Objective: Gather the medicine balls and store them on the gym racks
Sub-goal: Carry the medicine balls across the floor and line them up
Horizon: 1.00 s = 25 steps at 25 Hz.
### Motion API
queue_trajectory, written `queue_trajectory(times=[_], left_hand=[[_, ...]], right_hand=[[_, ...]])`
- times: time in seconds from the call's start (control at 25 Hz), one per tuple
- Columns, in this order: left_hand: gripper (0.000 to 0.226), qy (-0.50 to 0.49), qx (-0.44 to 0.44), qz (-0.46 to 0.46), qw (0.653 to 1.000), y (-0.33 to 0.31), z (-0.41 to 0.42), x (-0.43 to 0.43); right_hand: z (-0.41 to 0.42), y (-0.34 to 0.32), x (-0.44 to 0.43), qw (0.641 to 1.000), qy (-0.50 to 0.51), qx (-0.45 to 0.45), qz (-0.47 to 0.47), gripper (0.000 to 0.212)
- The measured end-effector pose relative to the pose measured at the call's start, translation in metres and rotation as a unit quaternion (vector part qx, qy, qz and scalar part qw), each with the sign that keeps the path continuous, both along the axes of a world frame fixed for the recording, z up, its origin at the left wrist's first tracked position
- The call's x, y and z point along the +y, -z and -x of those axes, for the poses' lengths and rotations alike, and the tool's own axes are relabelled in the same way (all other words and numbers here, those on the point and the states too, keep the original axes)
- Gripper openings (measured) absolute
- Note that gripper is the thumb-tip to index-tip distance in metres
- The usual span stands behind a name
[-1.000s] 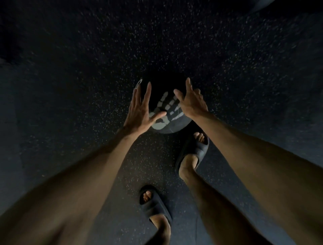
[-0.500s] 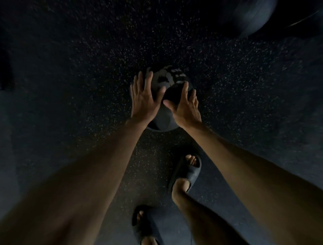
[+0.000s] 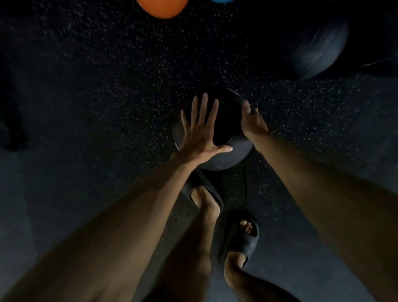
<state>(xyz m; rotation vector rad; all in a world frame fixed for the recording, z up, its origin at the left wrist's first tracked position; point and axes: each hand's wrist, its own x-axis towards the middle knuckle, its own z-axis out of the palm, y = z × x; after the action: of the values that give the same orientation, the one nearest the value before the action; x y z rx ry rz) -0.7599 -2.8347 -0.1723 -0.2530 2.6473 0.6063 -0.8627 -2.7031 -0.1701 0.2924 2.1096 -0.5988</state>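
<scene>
A black medicine ball (image 3: 226,151) lies on the dark speckled rubber floor in the middle of the head view. My left hand (image 3: 200,133) is spread flat with straight fingers against the ball's left side. My right hand (image 3: 253,121) lies over the ball's upper right side, its fingers curved down the far side and partly hidden. The ball's printed mark is out of sight.
A large dark ball (image 3: 316,45) lies at the upper right. An orange ball (image 3: 162,7) and a blue one (image 3: 221,1) show at the top edge. My two feet in dark slides (image 3: 243,237) stand just behind the black ball.
The ball has rolled forward, so its white hand print has turned out of sight. Both hands followed it, I stepped forward, and the orange and blue balls came into view.
</scene>
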Motion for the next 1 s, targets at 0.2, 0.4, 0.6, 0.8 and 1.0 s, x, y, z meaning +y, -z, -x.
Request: queue_trajectory(times=[0.2,0.4,0.6,0.8,1.0], left_hand=[[0.139,0.058,-0.02,-0.039,0.997,-0.003,0.047,-0.015],[0.141,0.075,-0.117,-0.099,0.985,-0.014,0.101,-0.083],[0.114,-0.174,-0.159,-0.181,0.955,-0.02,0.146,-0.126],[0.1,-0.347,-0.06,-0.184,0.918,-0.008,0.137,-0.127],[0.123,-0.372,-0.088,-0.206,0.901,-0.012,0.149,-0.126]], right_hand=[[-0.03,0.006,0.02,0.995,0.067,0.059,0.043,0.065],[-0.033,-0.024,-0.011,0.992,-0.018,0.084,0.09,0.086],[0.015,-0.033,-0.054,0.992,-0.068,0.071,0.073,0.109],[0.102,-0.026,-0.119,0.996,-0.047,0.073,0.011,0.099],[0.169,-0.02,-0.132,0.999,-0.001,-0.002,-0.048,0.092]])
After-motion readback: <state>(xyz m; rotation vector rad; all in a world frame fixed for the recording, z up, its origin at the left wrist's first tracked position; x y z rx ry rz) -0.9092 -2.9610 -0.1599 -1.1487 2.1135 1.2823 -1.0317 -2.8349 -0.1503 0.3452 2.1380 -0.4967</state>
